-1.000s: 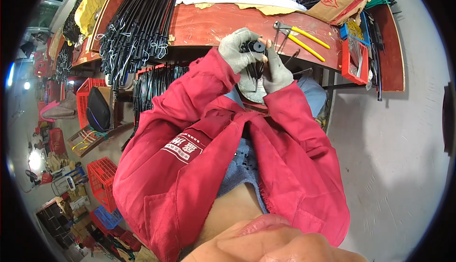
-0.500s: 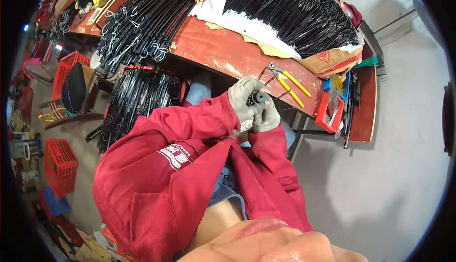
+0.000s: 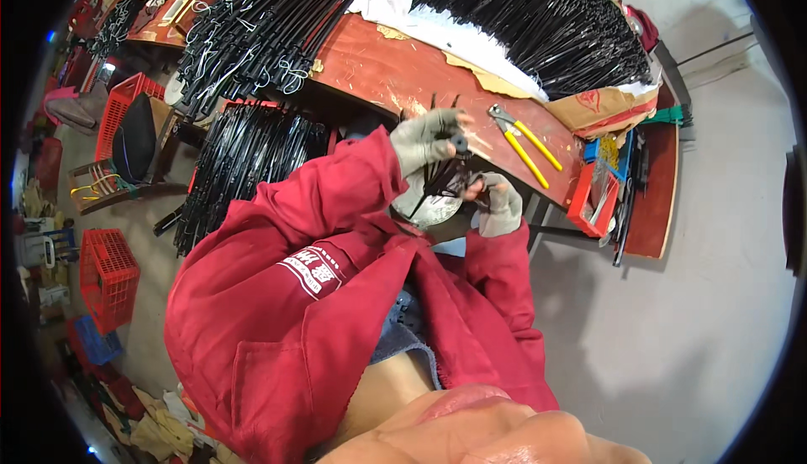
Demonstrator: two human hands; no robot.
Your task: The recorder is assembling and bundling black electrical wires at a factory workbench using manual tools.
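At one o'clock from the centre of the view, a black ribbed piece is held up near the edge of a red bench. The left hand, in a pale grey glove with bare fingertips, reaches in from seven o'clock, its forearm slanting up out of a red sleeve. Its fingers bend over toward three o'clock with the thumb beneath them, pinching the piece close to its capped end. At four to five o'clock from it, the right hand, gloved alike, stands nearly upright on its wrist, fingers curled and thumb drawn in toward the ribs. It is blurred there, and I cannot tell whether it grips anything.

The piece ends in a small round black cap with a dark centre, turned to the camera; thin dark ribs trail from it toward six o'clock, crossing a pale round disc lower down. Yellow-handled pliers lie on the bench at one o'clock from the right hand, and a red tray sits at three o'clock from it. Toward ten o'clock from the left hand lies a bundle of black rods with white cords.
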